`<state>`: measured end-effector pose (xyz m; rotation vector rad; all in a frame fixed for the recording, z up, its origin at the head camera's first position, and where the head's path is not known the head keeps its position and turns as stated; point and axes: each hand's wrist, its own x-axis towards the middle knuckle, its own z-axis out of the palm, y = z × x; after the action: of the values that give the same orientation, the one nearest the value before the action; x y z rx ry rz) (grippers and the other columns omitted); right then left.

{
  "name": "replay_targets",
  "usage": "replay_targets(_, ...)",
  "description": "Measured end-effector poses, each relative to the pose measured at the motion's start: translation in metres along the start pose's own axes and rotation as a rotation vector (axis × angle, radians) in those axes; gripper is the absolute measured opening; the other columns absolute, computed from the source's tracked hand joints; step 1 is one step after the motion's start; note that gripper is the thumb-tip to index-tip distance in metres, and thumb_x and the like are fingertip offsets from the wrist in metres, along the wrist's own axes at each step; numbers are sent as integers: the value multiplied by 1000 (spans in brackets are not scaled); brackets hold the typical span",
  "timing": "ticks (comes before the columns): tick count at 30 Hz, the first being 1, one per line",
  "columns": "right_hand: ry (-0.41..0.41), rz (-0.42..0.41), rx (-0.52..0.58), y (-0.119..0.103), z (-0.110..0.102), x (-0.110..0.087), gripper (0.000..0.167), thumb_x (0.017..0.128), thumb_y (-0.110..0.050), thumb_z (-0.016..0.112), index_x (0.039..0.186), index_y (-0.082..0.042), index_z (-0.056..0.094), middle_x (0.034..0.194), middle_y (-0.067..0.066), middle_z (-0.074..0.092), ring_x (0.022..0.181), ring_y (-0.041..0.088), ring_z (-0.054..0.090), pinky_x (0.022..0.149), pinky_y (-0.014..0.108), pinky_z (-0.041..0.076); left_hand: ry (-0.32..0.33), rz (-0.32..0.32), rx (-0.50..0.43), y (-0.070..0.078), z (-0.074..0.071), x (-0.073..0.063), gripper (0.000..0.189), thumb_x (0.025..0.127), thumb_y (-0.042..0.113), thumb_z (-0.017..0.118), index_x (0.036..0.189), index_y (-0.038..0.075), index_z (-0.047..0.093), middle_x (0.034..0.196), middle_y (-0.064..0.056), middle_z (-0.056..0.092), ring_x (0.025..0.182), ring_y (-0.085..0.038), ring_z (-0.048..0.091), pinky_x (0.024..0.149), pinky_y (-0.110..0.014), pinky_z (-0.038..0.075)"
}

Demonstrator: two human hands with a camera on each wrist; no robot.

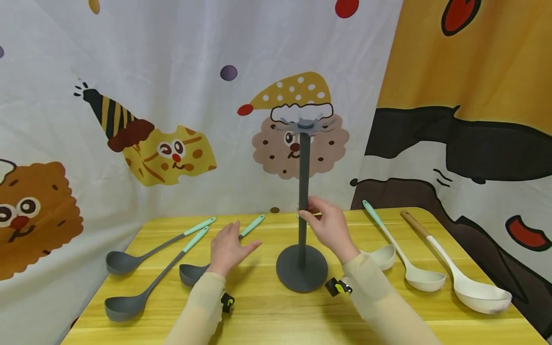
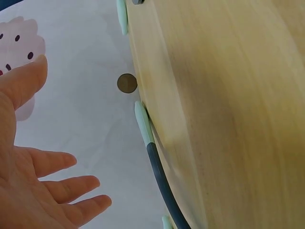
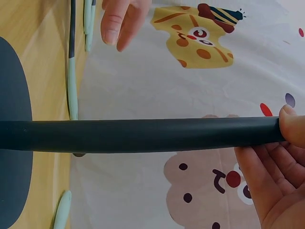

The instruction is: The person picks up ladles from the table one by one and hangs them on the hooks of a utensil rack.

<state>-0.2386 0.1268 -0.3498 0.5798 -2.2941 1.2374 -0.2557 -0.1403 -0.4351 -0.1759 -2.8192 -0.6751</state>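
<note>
A dark grey utensil stand [image 1: 303, 201] stands upright mid-table, with a round base and a ring of hooks [image 1: 306, 125] on top. My right hand [image 1: 331, 227] pinches its pole [image 3: 152, 136] between thumb and fingers. To the left, my left hand [image 1: 227, 249] hovers with its fingers spread, holding nothing. Below it lies a dark grey ladle [image 1: 191, 274] with a mint handle [image 2: 145, 126], partly hidden by the hand in the head view. Behind my right wrist shows the bowl of a white ladle [image 1: 385, 256], its handle mostly hidden.
Two more grey ladles with mint handles, one farther back [image 1: 122, 262] and one nearer [image 1: 126, 307], lie at the left. At the right are a white ladle with a mint handle [image 1: 424, 279] and a larger white one with a brown handle [image 1: 480, 294]. A patterned curtain [image 1: 181, 62] hangs behind the wooden table [image 1: 267, 311].
</note>
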Motion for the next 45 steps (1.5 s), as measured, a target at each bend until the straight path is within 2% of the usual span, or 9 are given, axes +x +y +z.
replay_targets(9, 14, -31, -10, -3, 7, -4, 13, 90, -8, 74, 103, -9, 72, 90, 2, 69, 83, 17, 66, 71, 35, 59, -12, -20, 21, -5, 2, 3, 92, 83, 63, 68, 145, -1, 45, 144, -27, 46, 131, -47, 42, 101, -70, 32)
replay_targets(18, 12, -30, -1, -5, 6, -6, 14, 91, -8, 73, 105, -7, 72, 91, 4, 69, 84, 18, 66, 72, 34, 59, -52, -57, 11, -8, 1, 6, 95, 83, 64, 67, 147, -1, 42, 146, -27, 43, 133, -48, 39, 103, -74, 26)
replay_targets(27, 2, -21, 8, -4, 6, -8, 16, 91, -8, 72, 107, -7, 71, 93, 4, 68, 86, 18, 66, 73, 34, 59, -80, -82, 21, -7, 2, 12, 97, 81, 66, 68, 147, 0, 42, 145, -28, 44, 132, -50, 39, 101, -76, 24)
replay_targets(40, -22, 10, 12, -5, 5, -8, 18, 91, -9, 73, 108, -7, 70, 95, 4, 68, 89, 19, 65, 77, 38, 57, -213, -177, 90, -11, 1, 18, 99, 80, 67, 68, 149, 1, 40, 148, -29, 39, 135, -52, 32, 104, -75, 20)
replay_targets(43, -28, 10, 20, -4, 5, -8, 19, 90, -9, 73, 109, -6, 70, 94, 3, 68, 89, 19, 65, 77, 38, 57, -231, -202, 103, -12, 1, 17, 95, 81, 64, 70, 147, 0, 43, 144, -29, 43, 131, -52, 37, 101, -75, 25)
replay_targets(45, -31, 12, 25, -4, 5, -8, 19, 90, -9, 73, 109, -6, 70, 94, 3, 68, 89, 19, 65, 78, 38, 57, -235, -218, 113, -13, 1, 15, 88, 82, 60, 71, 142, 0, 48, 137, -29, 50, 124, -50, 45, 97, -74, 32)
